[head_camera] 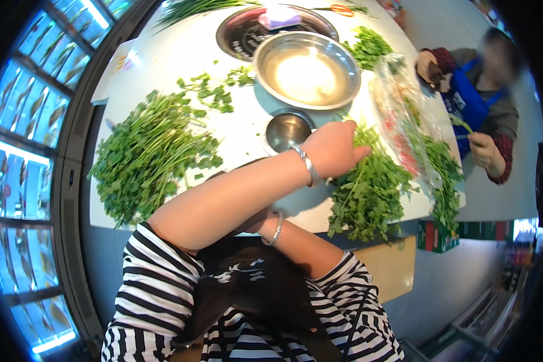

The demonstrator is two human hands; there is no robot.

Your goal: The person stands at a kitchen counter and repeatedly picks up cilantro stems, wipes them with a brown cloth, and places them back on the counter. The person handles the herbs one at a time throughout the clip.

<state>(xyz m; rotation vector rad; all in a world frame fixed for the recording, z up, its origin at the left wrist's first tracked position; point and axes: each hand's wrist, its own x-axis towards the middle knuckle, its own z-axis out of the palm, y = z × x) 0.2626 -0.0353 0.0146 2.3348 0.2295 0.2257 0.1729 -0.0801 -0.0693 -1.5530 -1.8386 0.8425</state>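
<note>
My left hand (332, 151), with a silver bracelet at its wrist, reaches across to the right, at the upper edge of a leafy green herb bunch, seemingly coriander (366, 199). Its palm side and most fingers are hidden, so a hold cannot be told. My right hand (263, 222) lies beneath the left forearm and is mostly hidden; another silver bracelet circles that wrist. A small metal bowl (288, 131) stands just left of my left hand. Beyond it is a large metal basin (264, 92) of liquid reflecting bright light. A big heap of herbs (149, 154) lies at the left.
A clear plastic bag (391, 108) of greens lies on the right of the white table (117, 212). A co-worker (484, 99) in a blue apron holds a stem there. Behind the basin are a dark round tray (231, 34) and orange-handled scissors (341, 10).
</note>
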